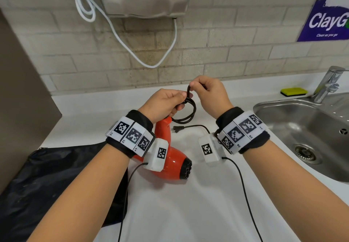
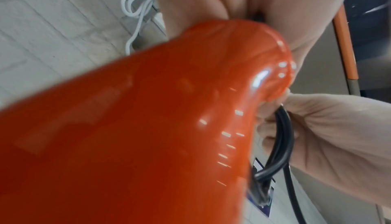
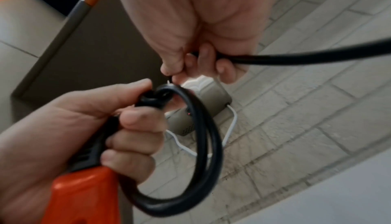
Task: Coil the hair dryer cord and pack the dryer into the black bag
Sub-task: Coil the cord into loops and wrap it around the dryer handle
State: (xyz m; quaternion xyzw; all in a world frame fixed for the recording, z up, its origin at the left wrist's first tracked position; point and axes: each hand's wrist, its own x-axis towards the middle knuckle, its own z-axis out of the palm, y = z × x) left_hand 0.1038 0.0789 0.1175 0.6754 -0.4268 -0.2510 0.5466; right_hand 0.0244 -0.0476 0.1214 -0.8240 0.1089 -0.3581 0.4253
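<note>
Right over the white counter [image 1: 188, 213], the orange hair dryer [image 1: 170, 166] hangs nozzle-down; its black cord [image 1: 186, 113] is looped in the left hand [image 1: 162, 103], fingers clamped round loops and handle. The right hand [image 1: 209, 94] pinches the cord at 12 o'clock. The black bag [image 1: 56, 175] lies flat at 9 o'clock.

Even, soft indoor light fills all three views, bright without harsh contrast. In the head view the white counter [image 1: 188, 204] carries only faint shadows under the forearms, and straight lines bow toward the picture edges. Just below the left hand's fingers [image 2: 275, 127], the glossy orange dryer [image 2: 148, 127] looms close, blurred, dotted with small white glints. Beyond the right hand's fingers [image 3: 224, 70], the tiled wall [image 3: 317, 110] smears softly with motion blur.
</note>
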